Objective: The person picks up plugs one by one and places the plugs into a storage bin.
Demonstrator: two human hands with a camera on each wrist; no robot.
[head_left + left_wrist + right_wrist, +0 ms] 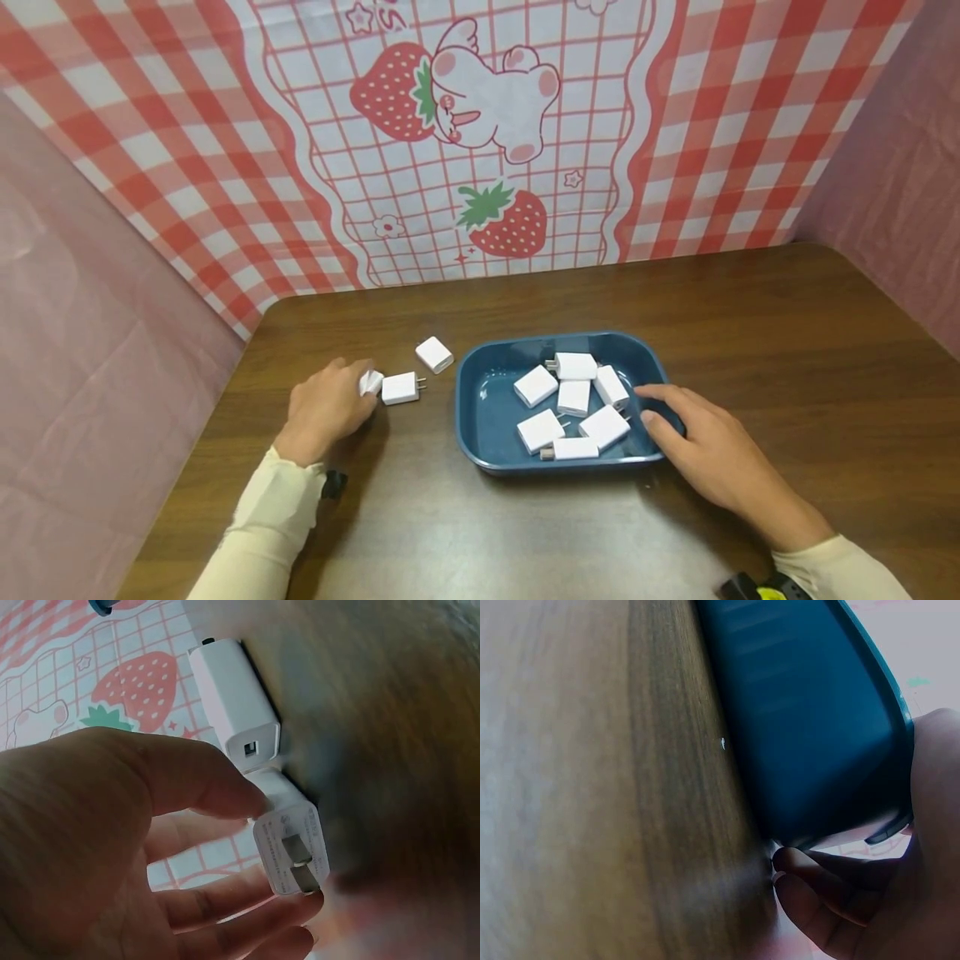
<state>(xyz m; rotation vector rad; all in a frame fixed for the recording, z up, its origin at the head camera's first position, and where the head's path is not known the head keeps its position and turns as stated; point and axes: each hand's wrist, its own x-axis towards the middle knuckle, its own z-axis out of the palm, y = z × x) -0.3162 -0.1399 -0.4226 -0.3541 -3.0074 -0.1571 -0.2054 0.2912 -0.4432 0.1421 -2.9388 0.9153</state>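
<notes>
My left hand (330,407) pinches a white plug-in charger (292,840) low over the table; its two metal prongs face the left wrist camera. Close against it lies another white charger (401,388), its USB port showing in the left wrist view. A third charger (434,354) lies a little farther back on the table. Several white chargers (573,398) sit loosely in a blue tray (480,417). At the tray's right end my right hand (708,446) grips the rim, thumb and forefinger reaching over it, other fingers curled against the outer wall (817,727).
The brown wooden table (465,533) reaches back to a red-and-white checked cloth (495,167) with strawberry prints. Pink fabric (82,367) hangs at the left side and also at the right.
</notes>
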